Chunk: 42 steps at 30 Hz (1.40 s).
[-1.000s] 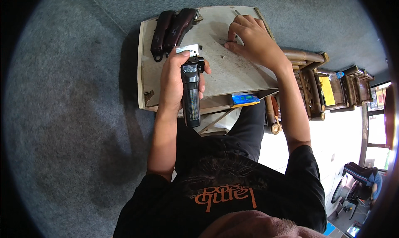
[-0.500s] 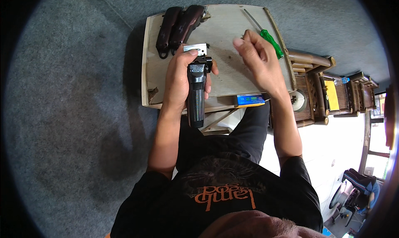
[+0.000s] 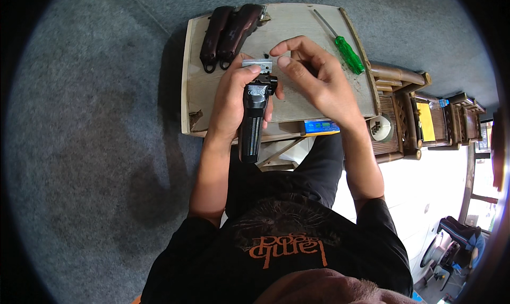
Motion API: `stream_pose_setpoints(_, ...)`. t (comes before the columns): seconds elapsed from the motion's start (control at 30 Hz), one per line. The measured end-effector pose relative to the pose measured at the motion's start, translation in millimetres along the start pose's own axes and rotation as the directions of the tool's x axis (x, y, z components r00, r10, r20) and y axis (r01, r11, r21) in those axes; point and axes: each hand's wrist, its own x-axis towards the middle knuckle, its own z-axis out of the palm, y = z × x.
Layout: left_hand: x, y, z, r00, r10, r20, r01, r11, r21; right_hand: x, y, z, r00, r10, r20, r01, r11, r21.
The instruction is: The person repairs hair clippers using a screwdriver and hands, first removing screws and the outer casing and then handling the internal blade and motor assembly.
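Head view: the left hand (image 3: pixel 228 99) grips a black hair clipper (image 3: pixel 255 112) over the wooden table (image 3: pixel 295 22); the right hand (image 3: pixel 324 86) is half-curled near its blade (image 3: pixel 265 66), contents unclear. Two maroon clippers (image 3: pixel 239 34) lie far left, a green-handled screwdriver (image 3: pixel 348 54) far right.

The light seems to be daylight and comes mostly from the right, where the windows (image 3: pixel 484 211) give glare and the white floor (image 3: pixel 406 190) is so bright that its detail is almost lost; the tabletop (image 3: pixel 289 104) receives a softer, moderate light; to the left of it, shadows with blurred edges lie over the dim grey carpet (image 3: pixel 95 144); the metal blade (image 3: pixel 257 64) has a small shine, while the black shirt (image 3: pixel 319 211) shows few folds; the middle is reasonably sharp; toward the dark, round rim, straight lines bend and details become soft.
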Motion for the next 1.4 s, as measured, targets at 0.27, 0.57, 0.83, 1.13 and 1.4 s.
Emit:
stream_pose_setpoints(0.27,-2.3,3.3,3.6,1.0,0.017,-0.019,-0.016,0.999,0.042,-1.6,9.1,21.6,0.996,0.023,-0.08,-0.018,0.997,0.074)
stream_pose_setpoints(0.57,-3.8,-0.8,4.4,0.998,0.067,-0.017,-0.064,0.989,0.134,-7.1,15.2,20.7,0.995,0.02,-0.1,-0.007,0.991,0.131)
stream_pose_setpoints(0.83,-4.4,-0.6,5.3,0.996,0.086,0.007,-0.087,0.987,0.138,-8.6,15.8,17.5,0.996,0.047,-0.071,-0.04,0.995,0.091)
stream_pose_setpoints(1.13,-4.4,-5.7,4.1,0.993,0.114,0.022,-0.116,0.988,0.099,-12.9,20.3,17.7,0.994,0.009,-0.11,0.007,0.989,0.145)
stream_pose_setpoints(1.4,-3.8,-12.7,-6.0,0.99,0.107,0.09,-0.101,0.993,-0.061,-15.7,21.7,17.9,0.991,-0.043,-0.129,0.057,0.993,0.106)
